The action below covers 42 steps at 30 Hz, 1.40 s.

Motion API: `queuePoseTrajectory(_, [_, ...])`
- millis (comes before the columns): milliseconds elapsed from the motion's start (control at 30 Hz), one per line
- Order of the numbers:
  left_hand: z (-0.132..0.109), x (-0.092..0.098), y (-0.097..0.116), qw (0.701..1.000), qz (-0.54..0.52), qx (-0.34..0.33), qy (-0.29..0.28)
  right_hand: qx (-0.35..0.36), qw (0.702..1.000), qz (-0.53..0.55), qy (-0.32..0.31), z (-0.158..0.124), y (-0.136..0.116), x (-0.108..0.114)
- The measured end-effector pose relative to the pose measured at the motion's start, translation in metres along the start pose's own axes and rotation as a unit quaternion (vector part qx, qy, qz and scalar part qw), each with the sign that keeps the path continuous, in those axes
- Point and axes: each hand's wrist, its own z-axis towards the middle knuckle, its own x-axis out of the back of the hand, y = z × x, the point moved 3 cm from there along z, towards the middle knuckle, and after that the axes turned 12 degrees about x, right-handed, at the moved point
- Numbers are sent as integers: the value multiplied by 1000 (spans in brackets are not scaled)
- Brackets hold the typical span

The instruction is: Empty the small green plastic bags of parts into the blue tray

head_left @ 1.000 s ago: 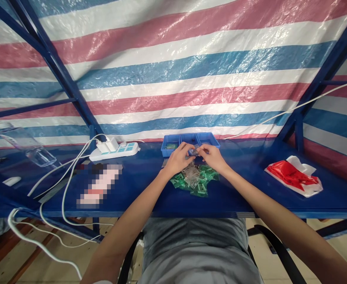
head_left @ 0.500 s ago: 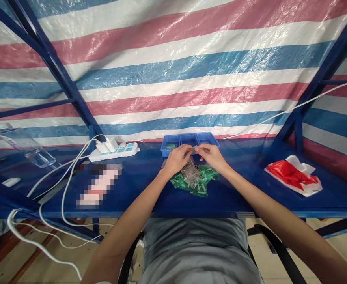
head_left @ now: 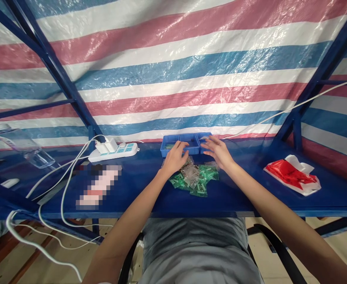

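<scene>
My left hand (head_left: 176, 156) reaches over the front edge of a blue three-compartment tray (head_left: 164, 149), its fingers stretched loosely toward the left and middle compartments. My right hand (head_left: 217, 152) hovers at the tray's right compartment with its fingers spread and nothing in them. Just in front of both hands lies a pile of small green and clear plastic bags (head_left: 194, 179) on the blue table (head_left: 238, 193). Something green lies in the tray's left compartment; I cannot make out what it is.
A white power strip (head_left: 114, 152) with plugs and white cables trailing off the table edge lies to the left. A clear plastic container (head_left: 28, 149) stands at far left. A red and white bag (head_left: 291, 175) rests at right. Blue frame struts flank the bench.
Both hands were pinched together on a small clear piece above the pile. They have now parted and moved forward to the tray, fingers opened out.
</scene>
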Motion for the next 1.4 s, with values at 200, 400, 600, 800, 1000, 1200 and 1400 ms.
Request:
queuePoseTrajectory(200, [2, -1, -6, 998, 37, 17, -47, 78, 980, -174, -51, 3, 4, 1])
queuePoseTrajectory(400, [2, -1, -11, 990, 76, 21, -118, 155, 879, -367, -260, -9, 16, -15])
queuePoseTrajectory(600, [1, -4, -12, 989, 67, 13, -131, 180, 842, -397, -319, -18, 21, -23])
queuePoseTrajectory(800, [3, -11, -16, 993, 0, -17, -121, 174, 859, -371, -307, -18, 15, -24])
queuePoseTrajectory(1000, [6, -3, -4, 992, -107, -19, -66, 144, 905, -333, -220, -14, 14, -19])
queuePoseTrajectory(1200, [8, -1, -2, 979, -197, 23, -38, 109, 938, -244, -223, -14, 11, -20])
queuePoseTrajectory(1400, [6, -8, -1, 955, -259, 66, -130, 58, 966, -181, -176, -10, 13, -15])
